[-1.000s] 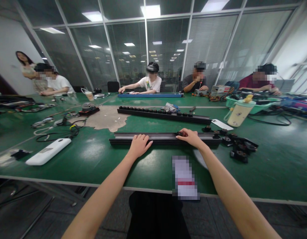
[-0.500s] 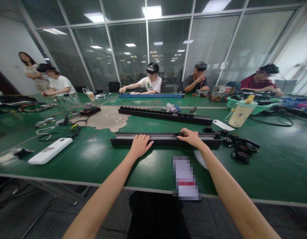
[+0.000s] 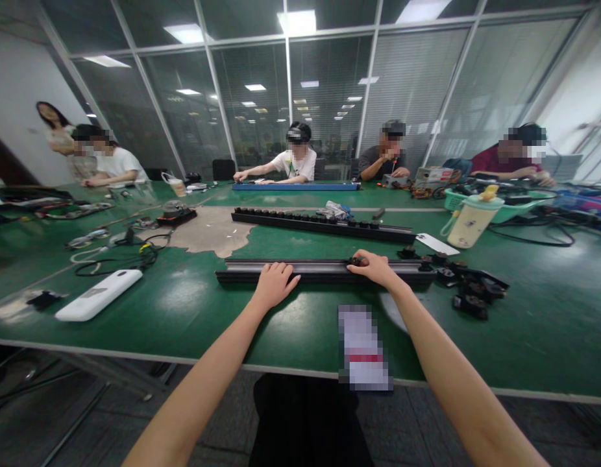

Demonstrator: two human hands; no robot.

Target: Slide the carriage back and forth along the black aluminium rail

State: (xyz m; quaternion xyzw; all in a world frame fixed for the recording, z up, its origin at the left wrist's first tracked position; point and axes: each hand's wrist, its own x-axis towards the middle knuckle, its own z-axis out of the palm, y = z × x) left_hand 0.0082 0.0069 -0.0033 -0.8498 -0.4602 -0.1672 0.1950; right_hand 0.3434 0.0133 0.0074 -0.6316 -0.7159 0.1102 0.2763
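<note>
A long black rail [image 3: 320, 276] with a grey channel lies across the green table in front of me. My left hand [image 3: 276, 285] rests over its near side, left of the middle, fingers on the rail. Further right, my right hand [image 3: 371, 267] grips a small black part [image 3: 357, 262] at the channel, fingers closed round it. More black parts [image 3: 476, 292] are heaped beyond the rail's right end. Behind it lies a second black rail [image 3: 320, 227] with a row of black parts along its top.
A phone [image 3: 363, 347] lies at the near edge of the green table [image 3: 183, 324]. A white device [image 3: 100, 295] and cables are at left, a yellow cup [image 3: 474, 222] and green basket [image 3: 519, 206] at right. Several people sit or stand across the table.
</note>
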